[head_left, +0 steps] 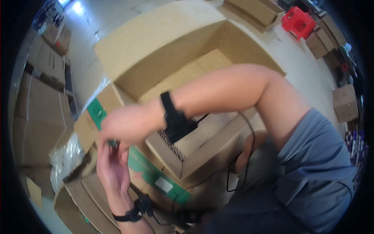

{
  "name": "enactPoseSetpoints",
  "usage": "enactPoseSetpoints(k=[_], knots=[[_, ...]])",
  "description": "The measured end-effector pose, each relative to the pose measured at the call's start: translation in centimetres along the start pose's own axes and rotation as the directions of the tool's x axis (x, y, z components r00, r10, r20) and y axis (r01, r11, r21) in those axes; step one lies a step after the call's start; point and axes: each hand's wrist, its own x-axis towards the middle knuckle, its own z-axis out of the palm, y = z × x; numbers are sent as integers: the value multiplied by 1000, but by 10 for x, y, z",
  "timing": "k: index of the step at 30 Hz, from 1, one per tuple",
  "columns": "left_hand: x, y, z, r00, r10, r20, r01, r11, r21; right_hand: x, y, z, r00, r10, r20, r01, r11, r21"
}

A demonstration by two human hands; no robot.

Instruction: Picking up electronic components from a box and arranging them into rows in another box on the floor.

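So the right hand (126,124) is up close, curled over the left hand (112,173), which is cupped. A small greenish thing (112,143) shows where their fingers meet; too blurry to tell which hand's gripping it. Beyond that's an open cardboard box (183,54), then some red plastic thing (292,19) way back.

pale floor (81,58) under bright glare (77,7), stacked cartons (46,60) leftward

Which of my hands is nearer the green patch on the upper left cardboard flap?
Right. In this view, the right hand appears just beside the green patch, rightward and slightly lower; the left hand is farther off, below the right one.
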Motion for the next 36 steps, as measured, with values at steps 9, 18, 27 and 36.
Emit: enactPoseSetpoints(k=[9,18,27,36], knots=[[45,-73,4,947,319,-23,-136,468,873,-42,146,14,786,613,79,-600,726,336],[46,-131,23,918,368,147,-192,89,977,-47,326,151,354,931,86,-799,254,545],[47,-129,14,940,329,89,-131,108,986,6,335,199,336,923,-190,-906,372,205],[51,-127,19,942,322,93,-153,168,974,6,334,198,409,910,-74,-905,415,96]])
